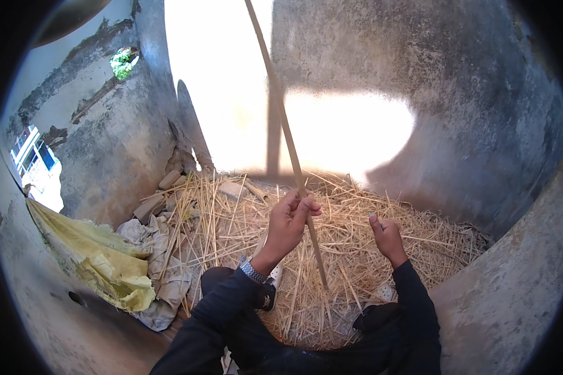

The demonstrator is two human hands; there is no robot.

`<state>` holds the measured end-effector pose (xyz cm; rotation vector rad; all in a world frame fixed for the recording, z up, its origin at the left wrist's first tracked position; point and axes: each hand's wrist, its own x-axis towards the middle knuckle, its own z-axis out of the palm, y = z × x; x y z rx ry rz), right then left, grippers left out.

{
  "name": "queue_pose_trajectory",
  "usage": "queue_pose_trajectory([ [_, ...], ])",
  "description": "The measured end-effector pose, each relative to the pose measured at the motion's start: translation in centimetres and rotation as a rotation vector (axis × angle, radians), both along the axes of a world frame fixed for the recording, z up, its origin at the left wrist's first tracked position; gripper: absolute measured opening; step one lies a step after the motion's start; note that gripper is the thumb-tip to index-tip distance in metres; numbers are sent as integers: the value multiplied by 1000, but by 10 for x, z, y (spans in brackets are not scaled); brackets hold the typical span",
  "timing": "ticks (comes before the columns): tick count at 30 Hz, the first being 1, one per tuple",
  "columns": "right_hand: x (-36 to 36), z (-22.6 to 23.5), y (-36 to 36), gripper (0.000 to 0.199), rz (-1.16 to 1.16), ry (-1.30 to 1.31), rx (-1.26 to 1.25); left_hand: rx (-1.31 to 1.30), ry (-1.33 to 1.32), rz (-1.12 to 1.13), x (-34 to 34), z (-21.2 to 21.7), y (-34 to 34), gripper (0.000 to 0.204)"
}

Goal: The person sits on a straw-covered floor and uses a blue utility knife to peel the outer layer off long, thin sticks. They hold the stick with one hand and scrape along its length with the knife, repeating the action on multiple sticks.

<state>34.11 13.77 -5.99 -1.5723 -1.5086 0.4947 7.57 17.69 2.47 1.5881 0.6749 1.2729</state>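
My left hand (286,226), with a metal-banded watch (253,271) at its wrist, is closed around a long, thin wooden stick (288,134). The stick leans up and slightly left past the top of the view; its lower end points down over the loose straw (350,250). Off to the right, my right hand (389,240) is curled, thumb up, apart from the stick. A small greyish-blue bit shows by its thumb tip; what it belongs to is hidden in the fingers.
Rough plastered walls (469,112) close in around the straw floor. A torn yellow sheet (100,253) and crumpled greyish cloth (169,284) lie at the left. Stones and a brick (233,190) sit by the back wall, where bright sunlight falls. My bent legs are low in front.
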Motion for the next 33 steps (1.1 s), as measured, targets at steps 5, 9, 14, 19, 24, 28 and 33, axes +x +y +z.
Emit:
queue_pose_trajectory([
  [5,-39,4,-26,58,178,-21,121,-205,-222,62,21,-14,-2,23],
  [9,-47,4,-33,47,89,130,118,-279,-372,92,37,-29,-1,20],
  [14,-36,-4,-19,48,-34,448,5,-321,-530,138,61,-46,-11,20],
  [19,-39,-10,-18,43,3,1287,-21,-459,-650,72,89,-68,-34,22],
  [24,-23,-11,-13,36,-86,1320,154,-624,-234,-51,65,-75,-80,25],
  [28,-6,-1,-15,38,-77,1314,126,241,215,342,-23,-91,-136,9],
  [33,-10,4,-11,35,-62,1355,80,308,461,626,-113,-46,-175,41],
])
